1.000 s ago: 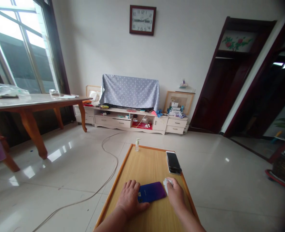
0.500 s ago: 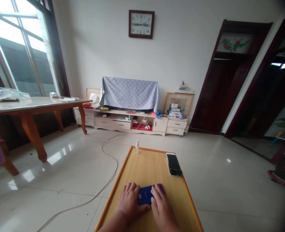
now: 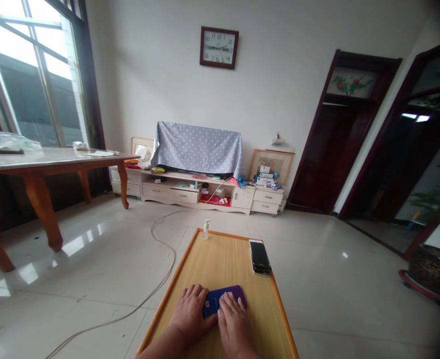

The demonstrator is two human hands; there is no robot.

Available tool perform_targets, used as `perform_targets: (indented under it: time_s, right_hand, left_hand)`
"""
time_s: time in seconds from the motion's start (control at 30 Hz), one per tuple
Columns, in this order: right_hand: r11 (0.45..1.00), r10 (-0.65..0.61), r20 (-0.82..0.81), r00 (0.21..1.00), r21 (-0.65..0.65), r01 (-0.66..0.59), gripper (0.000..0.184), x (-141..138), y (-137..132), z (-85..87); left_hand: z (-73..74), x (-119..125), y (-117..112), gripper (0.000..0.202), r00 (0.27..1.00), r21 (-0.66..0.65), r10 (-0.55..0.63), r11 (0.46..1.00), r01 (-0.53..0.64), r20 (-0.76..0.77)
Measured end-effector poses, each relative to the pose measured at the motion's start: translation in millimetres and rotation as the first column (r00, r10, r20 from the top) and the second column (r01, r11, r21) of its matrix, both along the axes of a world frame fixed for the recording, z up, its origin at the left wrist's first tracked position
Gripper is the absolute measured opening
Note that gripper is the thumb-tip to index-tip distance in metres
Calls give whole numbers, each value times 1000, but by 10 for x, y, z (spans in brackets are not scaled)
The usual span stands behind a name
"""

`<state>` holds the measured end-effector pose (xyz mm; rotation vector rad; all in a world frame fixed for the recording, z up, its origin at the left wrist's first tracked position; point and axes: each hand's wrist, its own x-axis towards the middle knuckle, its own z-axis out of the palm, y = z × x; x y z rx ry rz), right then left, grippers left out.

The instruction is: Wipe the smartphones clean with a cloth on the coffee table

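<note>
A blue-purple phone (image 3: 213, 301) lies back side up, sideways on the small wooden table (image 3: 220, 254). My left hand (image 3: 190, 310) grips its left end, thumb along the near edge and fingers at the far side. My right hand (image 3: 233, 319) lies over the phone's right half, fingers together, pressing a small white cloth (image 3: 225, 295) against the back. Most of that cloth is hidden under the fingers. Farther off, at the table's right edge, lie stacked phones (image 3: 260, 258), a dark screen uppermost. A small pump bottle (image 3: 205, 230) stands at the far left corner.
A pale cable (image 3: 145, 301) runs across the tiled floor left of the table. A larger dining table (image 3: 66, 158) stands at the left. Along the wall is a low white cabinet (image 3: 171, 192) with a cloth-draped object (image 3: 199, 148) on it. A potted plant (image 3: 432, 259) is at the right.
My right hand has shifted slightly toward the middle of the phone, its fingers now flatter over the white cloth. My left hand keeps its grip. The whole view has turned a little.
</note>
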<state>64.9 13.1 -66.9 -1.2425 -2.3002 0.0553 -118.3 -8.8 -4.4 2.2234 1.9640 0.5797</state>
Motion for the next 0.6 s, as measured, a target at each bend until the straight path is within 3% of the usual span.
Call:
perform_targets:
  time_s: [0.2,0.3,0.47,0.6]
  right_hand:
    - [993,-36,-56,998,111,42,44,46,24,-71]
    - [992,-62,-66,996,103,69,46,21,28,-117]
    - [989,-126,-99,987,62,133,44,-109,1,-226]
    - [993,-98,-72,993,54,102,44,-99,28,-260]
  left_hand:
    - [81,-5,-62,52,1000,-70,-13,997,13,-10]
    - [103,-17,-143,55,1000,-113,1,994,-3,-13]
    - [-10,-69,-281,65,998,-106,58,993,-56,15]
    - [-61,-81,-281,65,995,-107,94,990,-92,14]
